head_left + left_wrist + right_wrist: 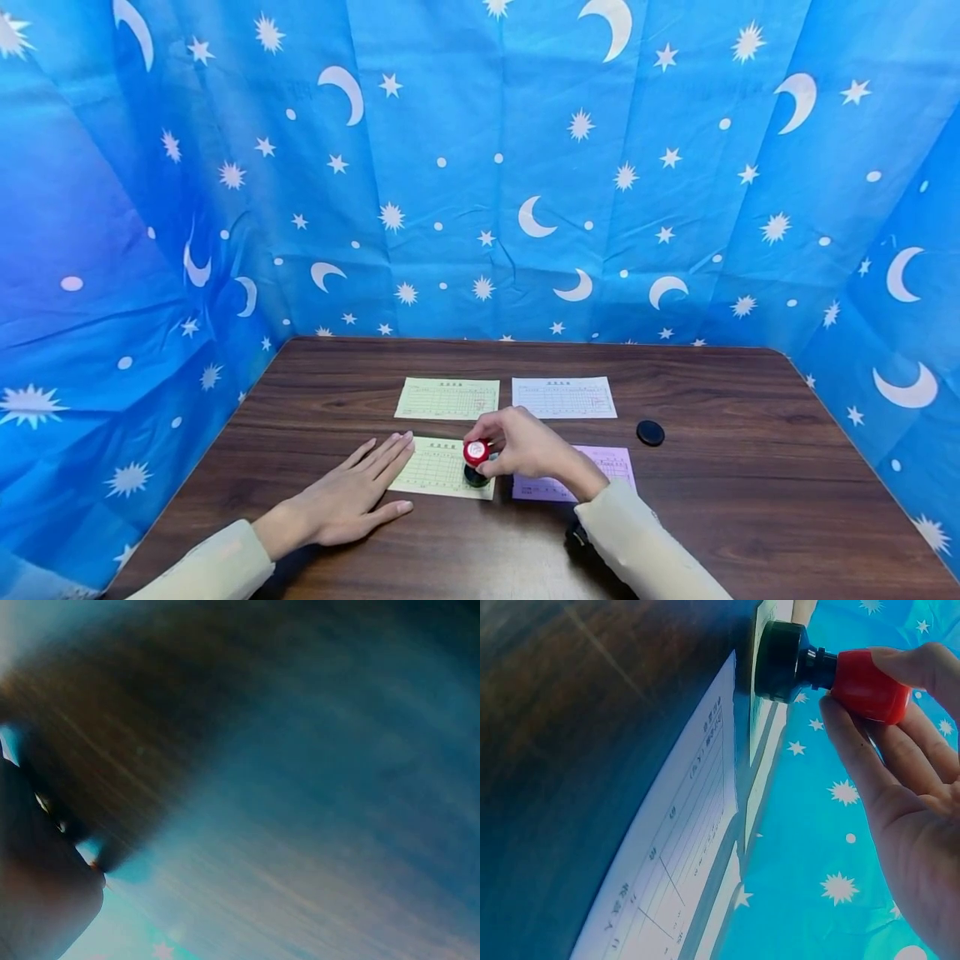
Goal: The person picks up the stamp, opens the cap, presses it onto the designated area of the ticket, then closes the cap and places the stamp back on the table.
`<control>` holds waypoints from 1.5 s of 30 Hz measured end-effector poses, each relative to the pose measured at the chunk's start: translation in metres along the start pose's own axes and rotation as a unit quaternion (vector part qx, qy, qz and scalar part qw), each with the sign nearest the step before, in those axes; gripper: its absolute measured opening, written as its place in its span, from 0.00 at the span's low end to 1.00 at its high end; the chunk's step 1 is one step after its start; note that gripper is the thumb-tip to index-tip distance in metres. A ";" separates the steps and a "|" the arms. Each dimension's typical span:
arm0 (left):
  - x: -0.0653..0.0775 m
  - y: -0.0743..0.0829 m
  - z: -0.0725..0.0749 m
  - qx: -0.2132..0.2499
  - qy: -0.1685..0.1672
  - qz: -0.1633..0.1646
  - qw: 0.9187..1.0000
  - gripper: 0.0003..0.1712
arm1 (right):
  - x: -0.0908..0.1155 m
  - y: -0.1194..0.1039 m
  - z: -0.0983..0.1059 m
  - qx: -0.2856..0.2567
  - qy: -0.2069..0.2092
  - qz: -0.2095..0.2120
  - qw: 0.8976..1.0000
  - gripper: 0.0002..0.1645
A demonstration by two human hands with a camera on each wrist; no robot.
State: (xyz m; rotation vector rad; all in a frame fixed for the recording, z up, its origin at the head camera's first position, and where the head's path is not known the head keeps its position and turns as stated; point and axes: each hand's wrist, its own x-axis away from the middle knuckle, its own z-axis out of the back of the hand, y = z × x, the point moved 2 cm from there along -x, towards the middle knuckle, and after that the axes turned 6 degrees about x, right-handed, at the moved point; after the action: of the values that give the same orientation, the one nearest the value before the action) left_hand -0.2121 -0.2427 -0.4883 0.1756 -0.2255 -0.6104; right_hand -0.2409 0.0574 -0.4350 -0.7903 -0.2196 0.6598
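Observation:
My right hand [525, 446] grips the red handle of a hand stamp [476, 454], thumb on one side and fingers on the other. Its black base meets the right part of the near yellow-green form [431, 471]. In the right wrist view the stamp [870, 686] shows its red knob and dark round base against the paper. My left hand [360, 492] lies flat with fingers extended, fingertips on that form's left edge. The left wrist view is mostly blurred tabletop, with part of the hand [45, 877] at its lower left.
Behind lie another yellow-green form [442, 400] and a white form [558, 396], both with a faint red mark at right. A purple form [607, 467] is partly under my right wrist. A black round lid [650, 432] sits farther right on the brown wooden table [750, 500].

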 end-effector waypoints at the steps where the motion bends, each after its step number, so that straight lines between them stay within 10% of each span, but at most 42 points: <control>1: 0.000 0.000 0.000 0.000 0.000 0.000 1.000 0.51 | 0.000 0.000 0.000 0.002 0.001 -0.002 1.000 0.18; 45: 0.001 0.006 0.002 0.001 0.022 -0.024 0.999 0.49 | -0.008 -0.030 0.005 0.157 -0.005 -0.024 0.987 0.18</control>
State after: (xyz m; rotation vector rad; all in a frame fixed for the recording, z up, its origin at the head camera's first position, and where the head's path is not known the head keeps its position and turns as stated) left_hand -0.2087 -0.2383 -0.4850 0.1959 -0.1803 -0.6530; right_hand -0.2357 0.0397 -0.4097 -0.4770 -0.1389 0.6347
